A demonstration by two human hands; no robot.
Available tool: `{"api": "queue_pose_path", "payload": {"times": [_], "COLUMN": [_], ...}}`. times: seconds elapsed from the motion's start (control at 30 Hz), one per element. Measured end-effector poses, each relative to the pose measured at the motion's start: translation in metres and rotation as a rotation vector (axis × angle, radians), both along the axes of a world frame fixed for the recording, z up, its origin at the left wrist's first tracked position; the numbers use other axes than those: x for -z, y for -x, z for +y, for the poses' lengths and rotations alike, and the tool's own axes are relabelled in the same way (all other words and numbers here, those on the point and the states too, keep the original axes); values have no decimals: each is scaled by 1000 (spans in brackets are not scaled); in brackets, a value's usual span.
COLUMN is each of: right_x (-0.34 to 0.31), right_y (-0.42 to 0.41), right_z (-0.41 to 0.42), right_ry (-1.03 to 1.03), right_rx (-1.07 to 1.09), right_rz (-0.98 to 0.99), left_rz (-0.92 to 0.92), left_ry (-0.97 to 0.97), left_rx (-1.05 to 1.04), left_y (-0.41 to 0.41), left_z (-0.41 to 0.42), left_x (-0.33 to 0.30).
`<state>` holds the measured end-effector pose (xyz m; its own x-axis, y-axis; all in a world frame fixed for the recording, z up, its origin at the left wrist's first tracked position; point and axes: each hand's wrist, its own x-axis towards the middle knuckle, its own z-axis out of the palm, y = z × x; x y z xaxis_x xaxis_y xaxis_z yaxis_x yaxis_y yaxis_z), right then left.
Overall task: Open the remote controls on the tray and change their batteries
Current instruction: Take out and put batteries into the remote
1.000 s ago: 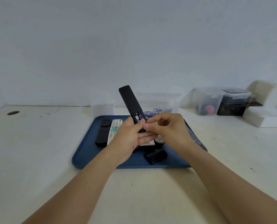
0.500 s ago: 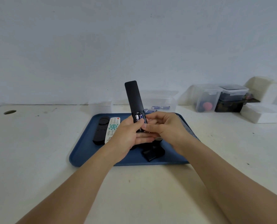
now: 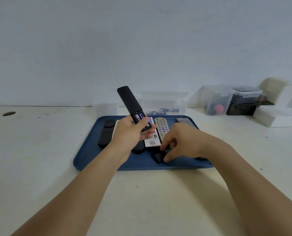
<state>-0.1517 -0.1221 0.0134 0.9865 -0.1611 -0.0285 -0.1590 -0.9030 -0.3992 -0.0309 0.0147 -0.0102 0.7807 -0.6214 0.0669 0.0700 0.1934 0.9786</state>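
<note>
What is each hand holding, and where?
Left hand grips the slim black remote at its open battery end. Right hand pinches the flat black cover by its edges.

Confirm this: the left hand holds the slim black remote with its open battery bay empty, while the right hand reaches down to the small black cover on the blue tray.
Not quite. The head view shows the open bay of the slim black remote holding two batteries, not empty. The rest stands: the left hand holds it, and the right hand reaches the small black cover on the blue tray.

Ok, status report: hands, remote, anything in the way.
Left hand grips black remote, bay open, two batteries seated. Right hand pinches black cover on tray. Nothing blocking.
</note>
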Motion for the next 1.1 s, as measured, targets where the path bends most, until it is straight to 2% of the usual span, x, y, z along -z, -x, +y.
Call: {"api": "queue_pose_path", "payload": {"times": [0.67,0.77,0.87,0.93,1.1], "right_x": [-6,-16,-18,-11,8], "right_y": [9,16,14,6,-7], "right_z": [3,-1,-3,7,26], "right_ry": [68,-29,-177,-185,-234], "right_rx": [9,55,167,244,355], "right_rz": [87,-51,-390,-559,-652], "left_rz": [82,118,178,232,240], "left_ry": [57,116,175,200,228], "left_rx": [44,31,39,62,121], "left_y": [3,2,2,5,15], "left_z": [1,2,2,1,-4], "left_x": [-4,-5,-5,-5,-5]}}
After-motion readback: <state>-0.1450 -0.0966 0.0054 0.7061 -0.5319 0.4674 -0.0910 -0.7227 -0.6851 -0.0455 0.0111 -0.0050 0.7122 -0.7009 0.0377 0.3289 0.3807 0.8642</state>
